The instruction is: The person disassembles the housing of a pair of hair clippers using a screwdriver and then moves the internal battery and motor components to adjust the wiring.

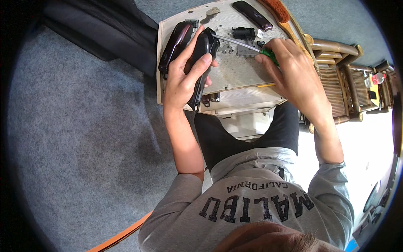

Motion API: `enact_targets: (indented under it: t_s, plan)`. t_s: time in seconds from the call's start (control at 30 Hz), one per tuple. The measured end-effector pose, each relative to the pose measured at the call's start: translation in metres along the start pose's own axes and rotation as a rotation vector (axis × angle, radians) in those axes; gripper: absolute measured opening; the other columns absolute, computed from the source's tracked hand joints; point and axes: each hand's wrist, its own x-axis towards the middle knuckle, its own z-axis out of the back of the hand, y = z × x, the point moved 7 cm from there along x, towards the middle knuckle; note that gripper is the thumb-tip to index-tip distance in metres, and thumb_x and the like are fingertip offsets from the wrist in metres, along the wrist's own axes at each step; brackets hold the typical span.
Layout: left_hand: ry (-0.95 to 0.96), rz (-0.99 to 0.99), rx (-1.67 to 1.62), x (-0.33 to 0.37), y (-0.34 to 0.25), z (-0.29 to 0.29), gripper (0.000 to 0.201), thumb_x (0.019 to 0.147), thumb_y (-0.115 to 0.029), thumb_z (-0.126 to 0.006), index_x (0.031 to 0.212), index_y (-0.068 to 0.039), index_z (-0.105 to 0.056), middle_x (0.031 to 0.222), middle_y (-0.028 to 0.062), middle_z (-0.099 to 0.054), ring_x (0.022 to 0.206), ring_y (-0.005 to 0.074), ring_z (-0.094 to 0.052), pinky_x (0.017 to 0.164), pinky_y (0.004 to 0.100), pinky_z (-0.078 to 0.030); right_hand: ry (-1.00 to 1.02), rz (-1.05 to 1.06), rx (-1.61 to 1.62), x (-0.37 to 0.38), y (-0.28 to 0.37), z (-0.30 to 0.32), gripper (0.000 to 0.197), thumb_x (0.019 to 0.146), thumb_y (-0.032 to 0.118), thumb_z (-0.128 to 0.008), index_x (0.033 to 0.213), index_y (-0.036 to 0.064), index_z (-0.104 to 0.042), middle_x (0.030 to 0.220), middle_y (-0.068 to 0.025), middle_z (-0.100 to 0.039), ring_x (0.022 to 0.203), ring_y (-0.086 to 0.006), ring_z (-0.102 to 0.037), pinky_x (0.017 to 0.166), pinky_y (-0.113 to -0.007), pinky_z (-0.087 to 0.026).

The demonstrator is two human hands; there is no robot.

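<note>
My left hand (179, 89) is closed around a black hair clipper (204, 50), with its head end pointing away from me. In my right hand (300, 77) is a screwdriver (241, 43) with a green handle and a metal shaft. Its shaft reaches left to the clipper's head, where the tip appears to touch; the exact contact is too small to tell. Just left of my left hand lies a second, dark purple clipper (173, 47). Between my hands, a metal clipper blade (247, 51), a black plastic part (243, 32) and several tiny pieces lie on the tabletop (247, 75).
At the table's far side lie a dark clipper cover (252, 16) and a wooden-handled brush (282, 14). Under the tabletop is an open shelf (247, 98) with small items. Bamboo chairs (333, 90) stand to the right, with a bottle (375, 80). Black cloth (100, 29) hangs at the left.
</note>
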Motion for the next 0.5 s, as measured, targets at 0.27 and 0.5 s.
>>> enact_targets:
  t_s: [0.27, 0.5]
  plan:
    - [0.007, -0.003, -0.004, 0.001, -0.003, -0.005, 0.060, 0.105, -0.023, -0.063, 0.161, -0.006, -0.046, 0.101, 0.0107, -0.072, 0.073, 0.0087, -0.066, 0.059, 0.0223, -0.053, 0.022, -0.045, 0.103, 0.003, 0.004, 0.004, 0.039, 0.095, 0.020, -0.077, 0.117, -0.0004, -0.053, 0.099, -0.0174, -0.071, 0.089, -0.0397, -0.075, 0.069, -0.048, -0.058]
    - [-0.016, 0.022, -0.012, 0.000, -0.001, 0.000, 0.060, 0.106, -0.024, -0.062, 0.161, -0.007, -0.046, 0.095, 0.0105, -0.073, 0.066, 0.0081, -0.063, 0.058, 0.0216, -0.051, 0.104, -0.133, 0.107, -0.005, -0.002, -0.005, 0.033, 0.097, 0.025, -0.075, 0.109, -0.0001, -0.058, 0.096, -0.0172, -0.070, 0.087, -0.0401, -0.074, 0.068, -0.047, -0.057]
